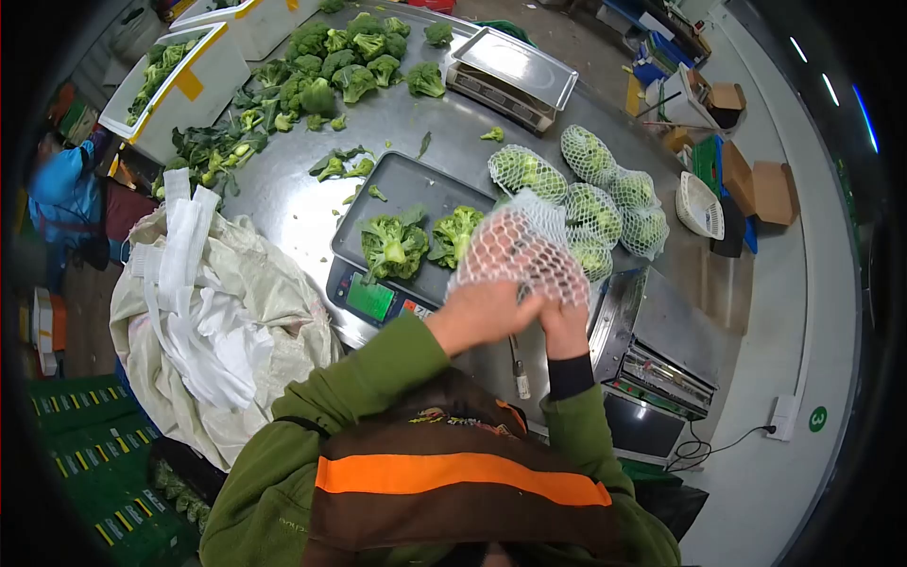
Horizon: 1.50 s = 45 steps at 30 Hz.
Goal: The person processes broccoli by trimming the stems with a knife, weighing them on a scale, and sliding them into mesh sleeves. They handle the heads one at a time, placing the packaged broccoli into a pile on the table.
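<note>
A white mesh net sleeve is stretched over the fingers of my right hand, which look spread beneath the mesh. My left hand is closed on the net's near edge, its thumb pointing toward my right wrist. Just left of the net, two broccoli heads lie in the grey tray of a digital scale with a lit green display. To the right of my hands, several netted broccoli heads are grouped on the steel table.
Loose broccoli is piled at the back, beside a second scale. A white sack with white net strips stands at left. A metal machine sits at right. Foam boxes and a person in blue are at far left.
</note>
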### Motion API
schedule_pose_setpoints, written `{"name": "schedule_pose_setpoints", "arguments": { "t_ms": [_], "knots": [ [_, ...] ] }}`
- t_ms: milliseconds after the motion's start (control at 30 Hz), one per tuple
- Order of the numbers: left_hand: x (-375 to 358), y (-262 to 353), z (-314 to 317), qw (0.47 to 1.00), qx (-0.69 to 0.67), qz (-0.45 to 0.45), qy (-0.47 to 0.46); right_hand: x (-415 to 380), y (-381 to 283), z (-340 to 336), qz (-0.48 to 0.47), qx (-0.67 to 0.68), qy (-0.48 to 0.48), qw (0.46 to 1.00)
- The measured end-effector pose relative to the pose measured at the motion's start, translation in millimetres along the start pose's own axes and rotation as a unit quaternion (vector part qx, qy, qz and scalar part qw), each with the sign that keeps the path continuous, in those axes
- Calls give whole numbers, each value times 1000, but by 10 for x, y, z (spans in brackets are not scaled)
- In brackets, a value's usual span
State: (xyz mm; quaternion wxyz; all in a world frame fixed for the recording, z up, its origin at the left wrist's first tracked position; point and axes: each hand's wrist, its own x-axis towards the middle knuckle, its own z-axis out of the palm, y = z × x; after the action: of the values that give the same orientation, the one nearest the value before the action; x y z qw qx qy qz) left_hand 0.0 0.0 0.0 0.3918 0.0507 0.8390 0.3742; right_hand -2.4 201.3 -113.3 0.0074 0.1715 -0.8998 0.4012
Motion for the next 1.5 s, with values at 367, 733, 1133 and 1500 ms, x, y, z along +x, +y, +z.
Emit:
{"name": "schedule_pose_setpoints", "arguments": {
  "t_ms": [367,733,1133,1500],
  "knots": [
    [3,-1452,-120,810,148,71,563,469,-443,714,-170,-220,47,959],
    [566,-1992,-719,866,-440,4,238,1235,60,774,99,27,29,994],
    [275,-2202,-487,898,-416,19,138,665,15,522,256,396,-175,864],
    [218,-1101,-491,882,-404,96,225,337,-117,124,250,525,-57,812]
  ]
}}
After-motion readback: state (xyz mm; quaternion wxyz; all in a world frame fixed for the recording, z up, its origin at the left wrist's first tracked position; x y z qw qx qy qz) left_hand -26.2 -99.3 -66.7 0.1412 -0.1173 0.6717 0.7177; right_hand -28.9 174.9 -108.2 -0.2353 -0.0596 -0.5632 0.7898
